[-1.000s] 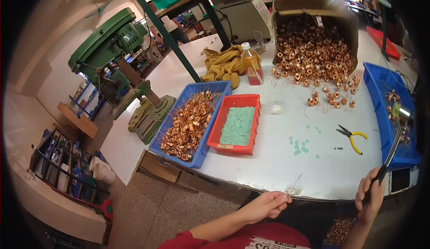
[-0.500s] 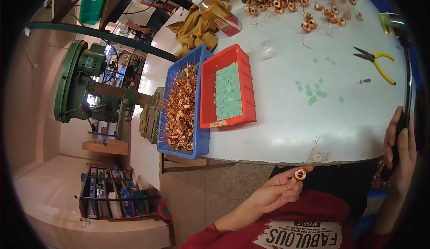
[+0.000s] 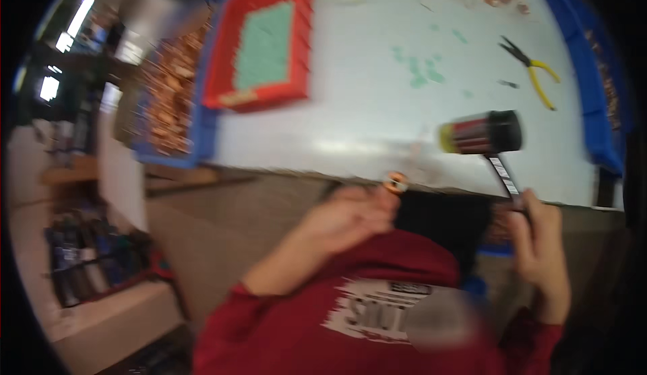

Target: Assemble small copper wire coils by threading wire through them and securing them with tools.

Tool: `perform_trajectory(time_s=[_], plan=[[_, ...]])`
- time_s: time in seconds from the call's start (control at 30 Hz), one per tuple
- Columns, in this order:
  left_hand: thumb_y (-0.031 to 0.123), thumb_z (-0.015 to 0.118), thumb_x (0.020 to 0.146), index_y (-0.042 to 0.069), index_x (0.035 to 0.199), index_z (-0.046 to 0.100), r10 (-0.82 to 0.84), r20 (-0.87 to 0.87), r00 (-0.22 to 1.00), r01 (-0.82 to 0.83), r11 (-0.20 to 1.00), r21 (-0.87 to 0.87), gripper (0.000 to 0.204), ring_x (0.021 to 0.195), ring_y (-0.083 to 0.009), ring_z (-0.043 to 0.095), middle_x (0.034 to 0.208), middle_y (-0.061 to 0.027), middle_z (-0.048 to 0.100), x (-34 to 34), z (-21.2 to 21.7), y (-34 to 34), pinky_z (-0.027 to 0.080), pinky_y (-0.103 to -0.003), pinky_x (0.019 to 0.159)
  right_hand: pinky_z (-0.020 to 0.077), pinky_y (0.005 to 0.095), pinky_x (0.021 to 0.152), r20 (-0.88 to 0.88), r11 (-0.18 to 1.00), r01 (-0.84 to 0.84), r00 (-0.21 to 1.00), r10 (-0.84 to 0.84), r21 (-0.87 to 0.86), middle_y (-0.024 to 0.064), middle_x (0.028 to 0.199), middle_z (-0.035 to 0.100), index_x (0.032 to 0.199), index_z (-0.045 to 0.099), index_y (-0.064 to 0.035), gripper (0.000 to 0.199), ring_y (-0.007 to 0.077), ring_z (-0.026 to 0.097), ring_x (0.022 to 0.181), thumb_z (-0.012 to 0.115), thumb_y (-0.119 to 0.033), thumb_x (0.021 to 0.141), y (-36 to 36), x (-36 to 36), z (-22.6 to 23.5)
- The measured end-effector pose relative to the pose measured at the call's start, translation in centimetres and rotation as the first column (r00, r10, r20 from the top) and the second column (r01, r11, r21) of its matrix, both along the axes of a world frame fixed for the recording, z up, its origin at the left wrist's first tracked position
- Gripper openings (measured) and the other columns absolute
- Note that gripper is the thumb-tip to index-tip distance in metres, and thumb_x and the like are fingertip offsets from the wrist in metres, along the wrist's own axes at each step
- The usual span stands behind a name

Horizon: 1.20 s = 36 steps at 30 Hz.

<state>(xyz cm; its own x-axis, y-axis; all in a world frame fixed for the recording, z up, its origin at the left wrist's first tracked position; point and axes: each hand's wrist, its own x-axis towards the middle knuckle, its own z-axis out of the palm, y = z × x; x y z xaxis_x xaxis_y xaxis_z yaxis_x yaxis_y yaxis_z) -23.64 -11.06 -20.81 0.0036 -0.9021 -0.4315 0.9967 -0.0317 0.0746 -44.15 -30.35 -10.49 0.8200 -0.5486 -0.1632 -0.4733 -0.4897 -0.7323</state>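
While gripping cylindrical mallet, small copper ring

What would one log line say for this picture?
left hand: pinching small copper coil | right hand: holding black-headed mallet | white table

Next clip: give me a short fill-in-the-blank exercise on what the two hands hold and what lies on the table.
1. The right hand grips the handle of a black-headed ____.
2. The left hand pinches a small copper coil at the table's near ____.
3. The yellow-handled pliers lie on the white table, touched by ____ hand.
4. The red plastic tray holds a stack of ____ sheets.

Missing words: mallet; edge; neither; green
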Motion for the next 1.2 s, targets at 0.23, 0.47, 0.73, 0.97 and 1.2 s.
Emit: perform_trajectory(time_s=[0.23, 0.47, 0.73, 0.97, 1.2], plan=[[-0.01, 0.043, 0.082, -0.005, 0.1, 0.052, -0.023, 0.033, 0.999, 0.024, 0.999, -0.026, 0.02, 0.061, -0.0077, 0.041, 0.09, -0.0114, 0.056, -0.3, -0.5, -0.9, 0.032, -0.019, 0.055, 0.0422, 0.0286, 0.05, -0.199, 0.942, -0.283, 0.948, 0.247, -0.179, 0.0077, 0.059, 0.054, 0.087, 0.053, -0.0018, 0.009, 0.0241, 0.05, 0.047, 0.057, -0.007, 0.08, -1.2, -0.1, 0.7], [-0.007, 0.041, 0.088, -0.006, 0.099, 0.052, 0.038, 0.013, 0.999, -0.037, 0.998, -0.054, 0.015, 0.059, -0.0064, 0.042, 0.09, -0.0125, 0.057, -1.0, -0.8, -1.7, 0.032, -0.018, 0.052, 0.0413, 0.0306, 0.047, -0.308, 0.843, -0.461, 0.874, 0.376, -0.278, 0.0091, 0.059, 0.054, 0.088, 0.052, -0.0002, 0.012, 0.0251, 0.049, 0.044, 0.059, -0.008, 0.082, -1.0, 0.4, -0.7], [0.0, 0.045, 0.094, -0.006, 0.098, 0.052, 0.026, 0.085, 0.996, -0.029, 0.999, 0.026, 0.01, 0.059, -0.0062, 0.041, 0.089, -0.0125, 0.057, -1.5, 1.2, -1.0, 0.033, -0.017, 0.051, 0.0401, 0.0307, 0.046, -0.324, 0.817, -0.479, 0.866, 0.38, -0.321, 0.0095, 0.058, 0.052, 0.088, 0.051, 0.001, 0.011, 0.0246, 0.045, 0.043, 0.058, -0.007, 0.083, -0.2, 0.6, -0.5], [0.003, 0.047, 0.094, -0.007, 0.098, 0.052, 0.03, 0.091, 0.995, -0.028, 0.999, -0.02, 0.011, 0.06, -0.0055, 0.042, 0.089, -0.0126, 0.057, -1.5, 0.8, -1.5, 0.032, -0.016, 0.051, 0.0344, 0.0281, 0.045, -0.011, 0.912, -0.294, 0.953, 0.304, -0.285, 0.0056, 0.058, 0.05, 0.086, 0.049, -0.0017, 0.01, 0.0185, 0.04, 0.045, 0.045, -0.01, 0.088, -1.0, -1.7, -1.7], [0.004, 0.047, 0.095, -0.008, 0.1, 0.051, 0.032, 0.125, 0.992, -0.028, 0.999, -0.031, 0.014, 0.061, -0.0056, 0.043, 0.089, -0.0139, 0.057, -1.8, 0.6, -1.4, 0.032, -0.016, 0.05, 0.0363, 0.0248, 0.046, -0.287, 0.783, -0.431, 0.899, 0.33, -0.448, 0.0064, 0.06, 0.051, 0.084, 0.048, -0.0016, 0.013, 0.0168, 0.042, 0.047, 0.049, -0.014, 0.088, 0.4, -0.6, -2.1]])
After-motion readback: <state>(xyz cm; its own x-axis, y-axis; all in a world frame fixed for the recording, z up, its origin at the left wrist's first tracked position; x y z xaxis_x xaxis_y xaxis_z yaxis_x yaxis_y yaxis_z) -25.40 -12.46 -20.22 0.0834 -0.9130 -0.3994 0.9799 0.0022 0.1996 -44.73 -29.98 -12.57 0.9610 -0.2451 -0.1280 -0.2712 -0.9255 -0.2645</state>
